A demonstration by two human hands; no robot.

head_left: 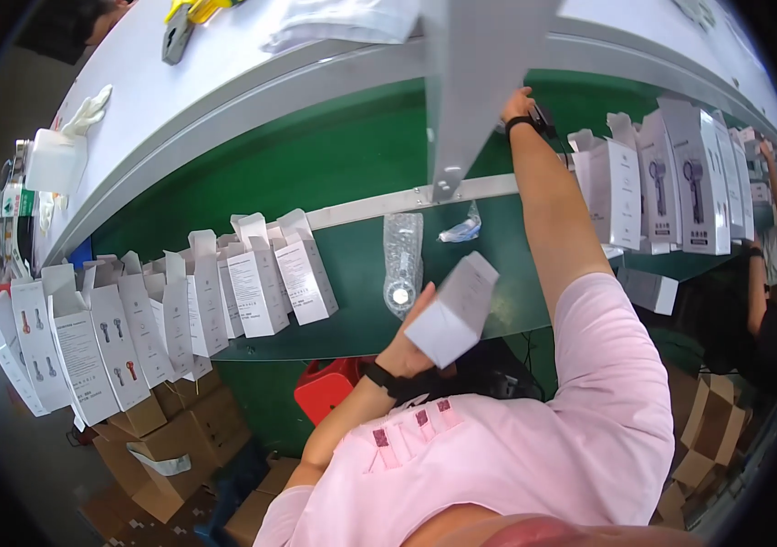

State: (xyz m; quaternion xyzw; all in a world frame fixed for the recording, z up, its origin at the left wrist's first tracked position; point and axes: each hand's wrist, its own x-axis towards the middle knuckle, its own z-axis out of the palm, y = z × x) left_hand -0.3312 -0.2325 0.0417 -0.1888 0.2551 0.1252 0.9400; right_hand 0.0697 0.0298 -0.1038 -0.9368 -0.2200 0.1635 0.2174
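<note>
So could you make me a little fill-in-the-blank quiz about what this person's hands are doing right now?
1. The left hand holds a small ____ carton.
2. The right hand reaches up beside a grey metal ____.
3. The open boxes stand in a row on a ____ belt.
4. Both arms wear ____ sleeves.

Missing words: white; post; green; pink

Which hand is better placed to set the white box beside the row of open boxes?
Probably left. The left hand holds the box close to that row; the right hand is stretched far across the belt.
</note>
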